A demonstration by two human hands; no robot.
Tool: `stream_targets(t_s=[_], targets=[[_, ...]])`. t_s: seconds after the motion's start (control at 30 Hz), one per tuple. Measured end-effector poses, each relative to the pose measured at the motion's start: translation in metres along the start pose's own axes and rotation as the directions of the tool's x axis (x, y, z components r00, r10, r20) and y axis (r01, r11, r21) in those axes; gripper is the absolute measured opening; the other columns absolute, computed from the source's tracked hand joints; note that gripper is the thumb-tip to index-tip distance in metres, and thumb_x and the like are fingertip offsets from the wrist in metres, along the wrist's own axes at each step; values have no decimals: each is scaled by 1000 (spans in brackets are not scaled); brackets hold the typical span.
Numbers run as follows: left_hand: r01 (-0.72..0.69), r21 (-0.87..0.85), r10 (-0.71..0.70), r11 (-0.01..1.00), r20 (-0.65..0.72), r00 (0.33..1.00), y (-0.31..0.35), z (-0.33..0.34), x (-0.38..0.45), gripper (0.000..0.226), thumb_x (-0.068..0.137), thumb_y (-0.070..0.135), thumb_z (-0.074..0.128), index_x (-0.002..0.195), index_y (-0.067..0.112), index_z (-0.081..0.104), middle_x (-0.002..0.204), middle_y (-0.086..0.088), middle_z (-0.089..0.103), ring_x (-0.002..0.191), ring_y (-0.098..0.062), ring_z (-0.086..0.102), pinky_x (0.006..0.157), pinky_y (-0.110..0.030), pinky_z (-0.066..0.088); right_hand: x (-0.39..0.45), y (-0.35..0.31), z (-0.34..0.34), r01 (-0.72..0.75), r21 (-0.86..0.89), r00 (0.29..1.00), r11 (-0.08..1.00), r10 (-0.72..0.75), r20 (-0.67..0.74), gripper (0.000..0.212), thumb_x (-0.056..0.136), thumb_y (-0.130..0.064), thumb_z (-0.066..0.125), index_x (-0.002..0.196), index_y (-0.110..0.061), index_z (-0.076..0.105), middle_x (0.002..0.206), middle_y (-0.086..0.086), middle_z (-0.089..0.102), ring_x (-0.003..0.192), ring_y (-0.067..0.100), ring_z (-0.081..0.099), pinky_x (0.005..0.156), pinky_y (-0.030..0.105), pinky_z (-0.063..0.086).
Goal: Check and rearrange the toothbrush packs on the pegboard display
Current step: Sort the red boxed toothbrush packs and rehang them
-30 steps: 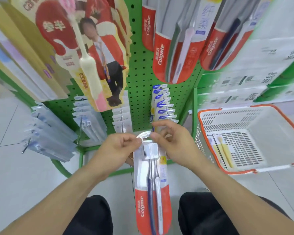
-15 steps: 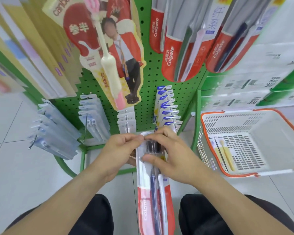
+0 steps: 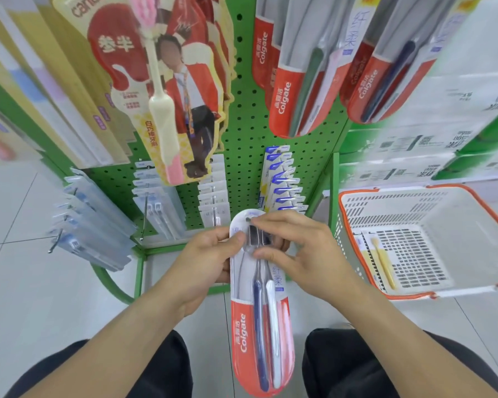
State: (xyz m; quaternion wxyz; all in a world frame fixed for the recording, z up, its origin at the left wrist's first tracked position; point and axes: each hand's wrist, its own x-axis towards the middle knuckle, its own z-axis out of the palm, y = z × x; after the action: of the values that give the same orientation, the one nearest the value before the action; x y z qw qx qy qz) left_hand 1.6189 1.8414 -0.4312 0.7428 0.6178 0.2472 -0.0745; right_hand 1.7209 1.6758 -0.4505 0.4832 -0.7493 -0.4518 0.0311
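Observation:
A red and grey Colgate twin toothbrush pack (image 3: pixel 260 326) hangs down between my knees, in front of the green pegboard (image 3: pixel 250 133). My left hand (image 3: pixel 206 255) grips its upper left edge, thumb on the front. My right hand (image 3: pixel 302 254) pinches the top over the brush heads, index finger near the hang hole and thumb below. More Colgate packs (image 3: pixel 293 81) hang above, and a red and cream Cantbe toothbrush pack (image 3: pixel 161 90) hangs upper left. Small blue-topped packs (image 3: pixel 282 182) sit on a peg just beyond my hands.
An orange-rimmed white shopping basket (image 3: pixel 408 294) stands at the right with a yellow toothbrush pack (image 3: pixel 381 262) inside. Pale blue packs (image 3: pixel 92 225) stick out on pegs at lower left. White boxes (image 3: pixel 431 145) fill the right shelf. Grey floor tiles lie below.
The held pack has risen toward the pegboard. My right hand slid from its top edge down over the brush heads. The view tilted down a little.

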Motion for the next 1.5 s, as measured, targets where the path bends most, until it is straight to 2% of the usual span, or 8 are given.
stream_targets(t_s=[0.17, 0.3, 0.47, 0.77, 0.9, 1.03, 1.3, 1.5], targets=[[-30, -55, 34, 998, 63, 997, 3, 1, -2, 29, 102, 23, 51, 124, 13, 66, 109, -15, 75, 96, -32, 73, 88, -45, 59, 1, 0, 2, 73, -69, 984, 995, -83, -158, 30, 81, -23, 80, 107, -9, 78, 118, 1, 72, 98, 8, 69, 89, 27, 54], [-22, -119, 36, 993, 116, 993, 3, 0, -4, 29, 100, 14, 52, 124, 9, 67, 111, -20, 74, 90, -30, 72, 70, -33, 60, 0, 0, 2, 110, -115, 961, 987, -135, -242, 26, 79, -28, 82, 97, -10, 81, 112, 1, 75, 82, 21, 65, 82, 24, 51], [14, -193, 6, 981, 104, 995, -1, 3, -5, 30, 97, 14, 54, 121, 8, 69, 110, -23, 73, 86, -31, 72, 72, -38, 62, 0, 2, 7, 194, -179, 937, 965, -236, -258, 17, 78, -18, 85, 91, -9, 81, 102, 2, 76, 80, 25, 64, 76, 29, 53], [-73, -131, 68, 989, -43, 997, -8, 8, -11, 26, 103, 15, 48, 119, 17, 69, 106, -11, 77, 88, -24, 74, 73, -32, 57, -1, -3, 11, -48, 20, 959, 999, 52, -279, 34, 66, -29, 94, 86, -15, 70, 95, -1, 60, 72, 11, 55, 63, 26, 48], [-117, -151, 103, 982, -97, 990, -6, 8, -14, 26, 104, 11, 46, 119, 13, 67, 104, -11, 77, 87, -25, 75, 69, -29, 60, 2, -10, 13, -425, 254, 882, 869, 461, -98, 56, 59, -39, 93, 98, -25, 56, 86, -10, 60, 68, 6, 54, 64, 24, 47], [-155, -165, 132, 974, -144, 981, -6, 6, -16, 25, 103, 11, 47, 121, 11, 66, 105, -12, 77, 88, -26, 75, 69, -30, 61, 3, -9, 12, -650, 405, 755, 642, 608, 248, 50, 78, -32, 82, 116, -11, 58, 96, 8, 77, 81, 17, 71, 78, 33, 58], [-168, 115, 187, 979, -179, 966, -14, 10, -15, 24, 95, 9, 64, 117, 20, 63, 101, 1, 78, 93, -19, 75, 85, -41, 59, 2, -12, 10, -562, 457, 812, 690, 566, 143, 9, 90, -16, 74, 84, -16, 68, 75, -3, 72, 56, 1, 61, 51, 13, 44], [-228, 98, 245, 969, -225, 943, -13, 12, -15, 20, 91, 4, 68, 109, 12, 66, 93, 0, 79, 85, -18, 76, 77, -31, 62, -2, -11, 7, -622, 508, 778, 596, 544, 314, 24, 93, -27, 67, 109, -10, 72, 99, 12, 78, 88, 25, 74, 76, 36, 60]])
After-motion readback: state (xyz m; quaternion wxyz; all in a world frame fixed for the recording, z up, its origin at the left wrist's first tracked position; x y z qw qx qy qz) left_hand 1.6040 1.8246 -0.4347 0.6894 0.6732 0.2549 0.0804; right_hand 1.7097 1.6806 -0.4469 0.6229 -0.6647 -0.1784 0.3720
